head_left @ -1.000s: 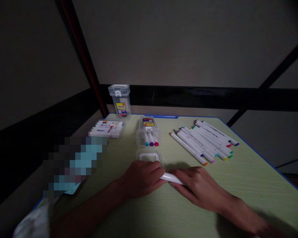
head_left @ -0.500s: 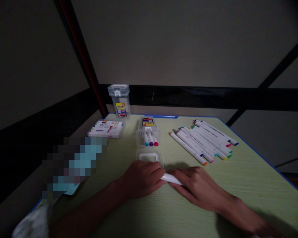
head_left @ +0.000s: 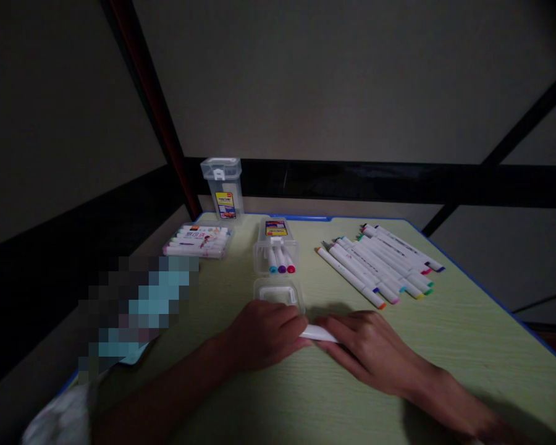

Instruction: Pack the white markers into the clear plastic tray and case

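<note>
Both hands observed closed on one white pen [head_left: 319, 334], the left hand [head_left: 269, 335] gripping one end and the right hand [head_left: 369, 346] the other, on the person's side of the box [head_left: 277, 244]. Just before the box sits a lid [head_left: 280, 290], partly hidden by the left hand; loose pens [head_left: 375, 267] lie right of the box, a case [head_left: 199, 240] left of it.

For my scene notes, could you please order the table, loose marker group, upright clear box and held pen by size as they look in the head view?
1. Table
2. Loose marker group
3. Upright clear box
4. Held pen, counting only its uncovered part
</note>
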Demonstrator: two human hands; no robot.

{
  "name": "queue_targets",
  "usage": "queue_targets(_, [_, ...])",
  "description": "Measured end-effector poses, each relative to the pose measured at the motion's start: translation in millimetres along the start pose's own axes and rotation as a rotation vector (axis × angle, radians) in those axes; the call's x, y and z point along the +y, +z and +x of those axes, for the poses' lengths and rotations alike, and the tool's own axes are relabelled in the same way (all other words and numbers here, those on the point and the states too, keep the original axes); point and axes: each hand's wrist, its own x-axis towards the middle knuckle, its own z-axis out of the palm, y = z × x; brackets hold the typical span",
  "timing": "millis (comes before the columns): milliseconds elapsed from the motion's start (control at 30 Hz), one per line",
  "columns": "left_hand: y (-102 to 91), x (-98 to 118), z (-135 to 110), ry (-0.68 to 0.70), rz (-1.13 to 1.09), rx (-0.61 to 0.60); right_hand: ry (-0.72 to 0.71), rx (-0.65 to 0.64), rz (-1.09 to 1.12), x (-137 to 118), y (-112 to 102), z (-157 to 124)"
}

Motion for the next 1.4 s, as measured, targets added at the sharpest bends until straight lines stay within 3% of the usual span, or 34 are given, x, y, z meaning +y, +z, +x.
queue_targets(200, [-0.4,0.9,0.7,0.004,-0.011,0.078,-0.023,0.056,0.001,-0.7,-2.7,1.6])
queue_targets(600, [-2.1,3.2,2.0,0.018,-0.028,0.102,-0.141,0.253,-0.022,1.2,-3.9,1.3])
queue_targets(967, [-2.4,2.6,3.2,0.03,-0.051,0.113,-0.159,0.285,-0.01,-0.8,-3.2,2.6])
queue_targets(1400, [-2.4,2.6,3.3,-0.013,-0.03,0.142,-0.025,0.272,0.018,-4.2,-3.1,3.7])
